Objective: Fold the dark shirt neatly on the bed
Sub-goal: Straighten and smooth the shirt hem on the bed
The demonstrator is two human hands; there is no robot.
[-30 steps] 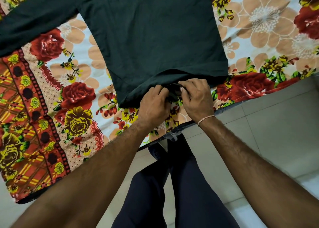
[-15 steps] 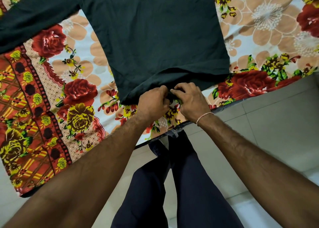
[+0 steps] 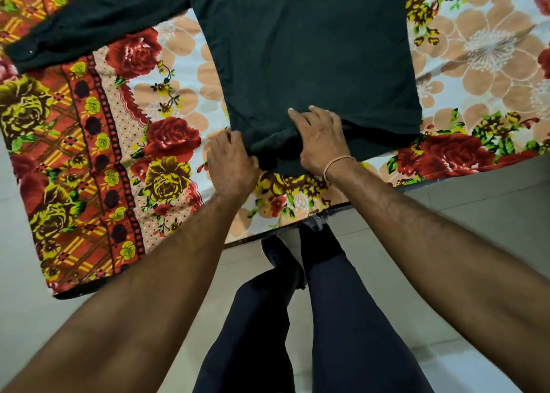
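The dark shirt [image 3: 309, 59] lies spread flat on the bed, its hem toward me and one long sleeve [image 3: 98, 26] stretched out to the left. My left hand [image 3: 230, 163] grips the hem at its near left part. My right hand [image 3: 323, 141] rests on the hem just to the right, fingers curled over a bunched fold of the fabric. A thin band circles my right wrist. The shirt's top runs out of view.
A floral bedsheet [image 3: 169, 136] with red and yellow roses covers the bed. The bed's near edge [image 3: 285, 232] runs across the middle. My legs in dark trousers [image 3: 327, 318] stand on a pale tiled floor [image 3: 476, 214].
My hands have parted from one spot at the hem's middle. The left has slid left along the hem, the right has moved up onto the cloth, and a fold has bunched between them.
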